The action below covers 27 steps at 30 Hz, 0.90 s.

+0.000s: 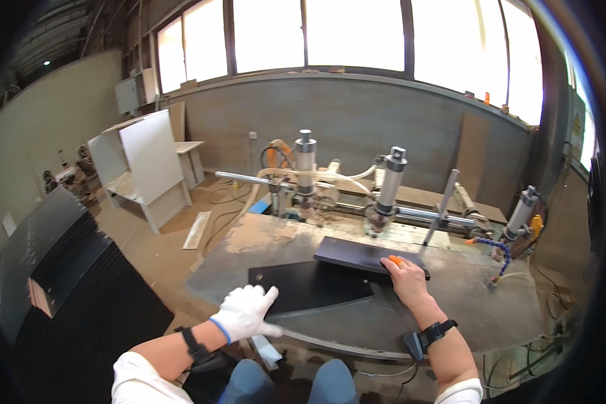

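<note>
My right hand [405, 276], bare with an orange cover on a finger, grips the right end of a dark, narrow board [357, 254] with its fingers over the top. That board lies tilted across the far side of a flat black panel [303, 289], which has small holes near its ends. In a white glove, my left hand [247, 310] is beside the panel's left end at the table's near edge. Its thumb and a finger are spread, and nothing shows in it. Both pieces rest on the metal worktable [478, 296].
Along the table's back stand upright pneumatic cylinders [306, 161] with hoses and a steel bar [424, 217]. A blue coolant-style hose [503, 259] is at the right. Stacked black panels [94, 269] stand at the left, near a white cabinet frame [151, 158]. Windows line the wall.
</note>
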{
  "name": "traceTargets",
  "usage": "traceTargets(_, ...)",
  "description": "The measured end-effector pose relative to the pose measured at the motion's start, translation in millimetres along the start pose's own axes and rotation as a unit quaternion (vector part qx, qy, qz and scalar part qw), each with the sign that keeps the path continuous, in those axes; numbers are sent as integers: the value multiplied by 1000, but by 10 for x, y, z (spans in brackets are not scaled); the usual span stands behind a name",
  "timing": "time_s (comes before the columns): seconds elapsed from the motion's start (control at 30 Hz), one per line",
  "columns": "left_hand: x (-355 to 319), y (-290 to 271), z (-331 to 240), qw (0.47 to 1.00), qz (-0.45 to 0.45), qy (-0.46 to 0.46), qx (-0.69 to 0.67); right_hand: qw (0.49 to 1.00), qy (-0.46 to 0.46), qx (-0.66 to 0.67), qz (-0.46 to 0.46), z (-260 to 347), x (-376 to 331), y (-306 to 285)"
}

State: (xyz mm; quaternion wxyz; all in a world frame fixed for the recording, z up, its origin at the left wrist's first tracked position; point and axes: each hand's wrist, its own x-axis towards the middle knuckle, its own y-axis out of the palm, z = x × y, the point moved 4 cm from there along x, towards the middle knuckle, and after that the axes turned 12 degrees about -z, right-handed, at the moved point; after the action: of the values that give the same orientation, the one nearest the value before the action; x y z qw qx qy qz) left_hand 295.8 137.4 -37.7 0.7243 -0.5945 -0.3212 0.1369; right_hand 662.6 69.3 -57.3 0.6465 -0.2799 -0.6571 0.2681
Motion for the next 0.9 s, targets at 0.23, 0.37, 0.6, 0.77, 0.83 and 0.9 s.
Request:
traceTargets(0.23,-1032,-718,627,976,-66,-9,206,992,19,100,73,-15,244,776)
traceTargets(0.37,-1463,-1422,792,945,-101,-16,312,990,-18,117,76,208,398,1014)
traceTargets(0.6,-2400,-2387,1016,854,-115,-196,468,991,20,106,81,439,439,946)
traceTargets(0.77,-2871,-2358,1509,833,-30,-278,477,980,16,192,52,961,554,371)
traceTargets(0.83,-2971,-2257,1712,816,-17,-392,425,979,6,203,24,1098,564,9)
traceTargets(0.9,-3002,-2217,1882,811,-14,-428,400,976,-8,218,-24,1083,475,-383)
